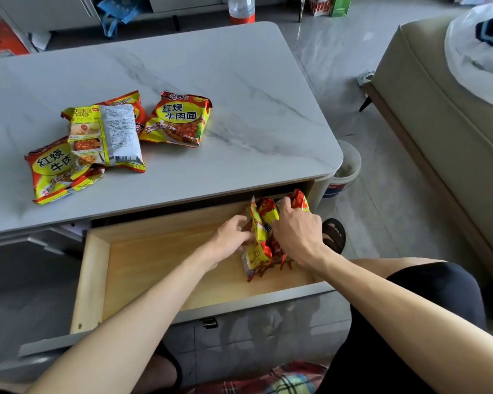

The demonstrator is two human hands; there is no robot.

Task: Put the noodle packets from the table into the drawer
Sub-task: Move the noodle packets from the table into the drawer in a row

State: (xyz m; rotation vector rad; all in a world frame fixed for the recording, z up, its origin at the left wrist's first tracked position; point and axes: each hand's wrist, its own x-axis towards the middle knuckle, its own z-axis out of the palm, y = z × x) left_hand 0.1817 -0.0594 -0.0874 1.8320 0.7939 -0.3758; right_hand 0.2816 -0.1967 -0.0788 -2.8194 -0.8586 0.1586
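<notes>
The wooden drawer (154, 260) of the marble-topped table (239, 89) is pulled out. At its right end stand several red-and-yellow noodle packets (261, 243) on edge. My right hand (296, 231) grips the packets from the right and above. My left hand (231, 237) presses against their left side, fingers on the wrappers. On the tabletop lie more packets: one alone (180, 120) near the middle, one turned back-side up (106, 135) on top of another, and one (57, 172) at the left front.
A white bucket (345, 172) stands on the floor by the table's right corner. A beige sofa (439, 132) is at the right. A plastic bottle (242, 8) stands beyond the table's far edge. The left part of the drawer holds nothing.
</notes>
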